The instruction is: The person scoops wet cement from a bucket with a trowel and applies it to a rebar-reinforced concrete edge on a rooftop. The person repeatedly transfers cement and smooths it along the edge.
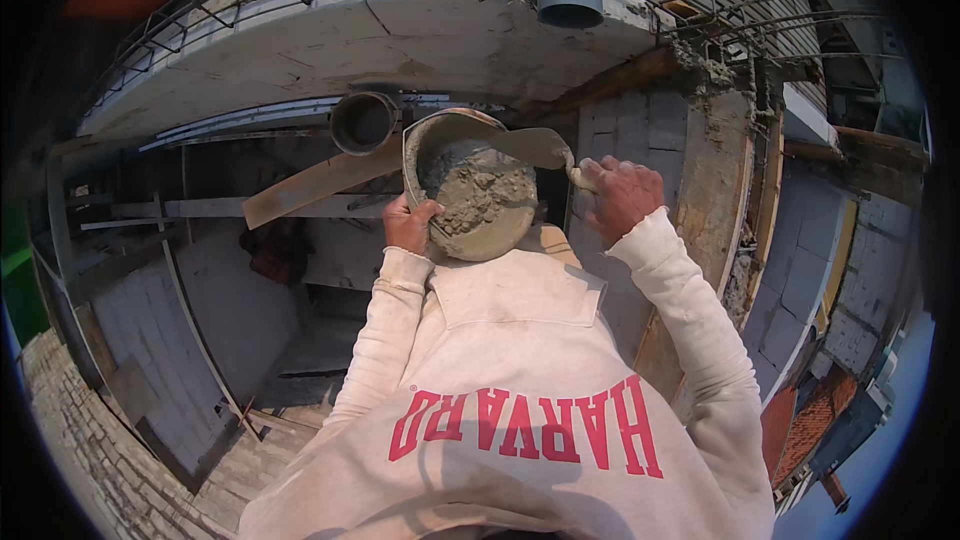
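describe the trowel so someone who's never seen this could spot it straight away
Start at the round pan of grey mortar that the left hand holds by its rim, in front of the cream sweatshirt. The trowel lies across the pan's upper right rim, its handle in the right hand. It is the only flat, pointed metal blade there, unlike the two round grey pipe ends nearby.

I see a round, mortar-crusted pan (470,190) at centre, tilted toward me, about half full of lumpy wet grey mortar (480,198). A grey-smeared trowel (540,147) lies level across its far right rim, blade pointing left over the pan.
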Available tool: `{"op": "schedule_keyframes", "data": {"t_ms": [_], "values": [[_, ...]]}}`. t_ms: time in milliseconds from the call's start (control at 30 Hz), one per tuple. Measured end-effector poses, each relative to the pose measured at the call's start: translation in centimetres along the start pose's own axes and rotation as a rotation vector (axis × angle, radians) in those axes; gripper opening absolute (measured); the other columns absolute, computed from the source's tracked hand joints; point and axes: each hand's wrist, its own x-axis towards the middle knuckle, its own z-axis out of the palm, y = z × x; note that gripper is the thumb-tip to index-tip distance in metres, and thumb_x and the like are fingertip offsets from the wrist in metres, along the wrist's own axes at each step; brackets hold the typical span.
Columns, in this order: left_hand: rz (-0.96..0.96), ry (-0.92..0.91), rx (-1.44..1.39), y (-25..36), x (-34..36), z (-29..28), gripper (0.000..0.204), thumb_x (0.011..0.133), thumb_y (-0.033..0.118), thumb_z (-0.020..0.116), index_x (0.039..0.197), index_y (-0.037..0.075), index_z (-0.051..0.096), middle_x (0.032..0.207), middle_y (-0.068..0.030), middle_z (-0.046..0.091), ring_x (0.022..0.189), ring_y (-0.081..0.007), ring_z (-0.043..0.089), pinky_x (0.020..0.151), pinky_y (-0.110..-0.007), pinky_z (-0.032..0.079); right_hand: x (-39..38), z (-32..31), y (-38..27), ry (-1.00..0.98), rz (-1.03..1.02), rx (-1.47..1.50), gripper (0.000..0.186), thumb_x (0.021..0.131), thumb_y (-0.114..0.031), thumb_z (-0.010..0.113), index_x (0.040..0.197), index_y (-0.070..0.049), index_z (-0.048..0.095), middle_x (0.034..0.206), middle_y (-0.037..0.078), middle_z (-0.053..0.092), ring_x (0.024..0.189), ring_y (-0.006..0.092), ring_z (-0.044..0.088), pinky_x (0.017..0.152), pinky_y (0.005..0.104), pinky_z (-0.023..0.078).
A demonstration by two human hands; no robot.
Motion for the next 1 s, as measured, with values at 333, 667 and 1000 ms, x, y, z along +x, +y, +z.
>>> {"op": "schedule_keyframes", "data": {"t_ms": [333,667,1000], "values": [[0.022,0.175,0.245,-1.1,-3.3,-1.9,0.016,0.081,0.005,0.07,0.093,-0.004,0.075,0.084,-0.0063,0.076,0.072,-0.0113,0.067,0.072,-0.029,0.056,11.7,7.5,-11.9,-0.252,-0.615,-0.283,0.011,0.083,-0.016,0.074,0.073,-0.01,0.077,0.074,0.007,0.075,0.072,0.0245,0.075,0.063,0.0387,0.059],[-0.029,0.35,0.727,0.2,-5.9,-3.8,0.029,0.081,0.014,0.07,0.101,-0.006,0.074,0.09,-0.0225,0.076,0.081,-0.0351,0.073,0.08,-0.04,0.055,13.8,7.0,-12.8,-0.491,-0.735,-0.106,0.022,0.066,-0.022,0.078,0.082,-0.007,0.077,0.081,0.013,0.076,0.08,0.0306,0.075,0.074,0.0398,0.061],[-0.071,0.355,0.351,0.0,-7.2,-4.5,0.024,0.084,0.006,0.071,0.104,-0.006,0.075,0.095,-0.0077,0.077,0.082,-0.0133,0.068,0.079,-0.029,0.056,9.2,11.9,-12.0,-0.41,-0.468,0.33,0.04,0.066,-0.029,0.075,0.095,-0.001,0.076,0.091,0.02,0.075,0.096,0.0367,0.072,0.092,0.0441,0.057]]}}
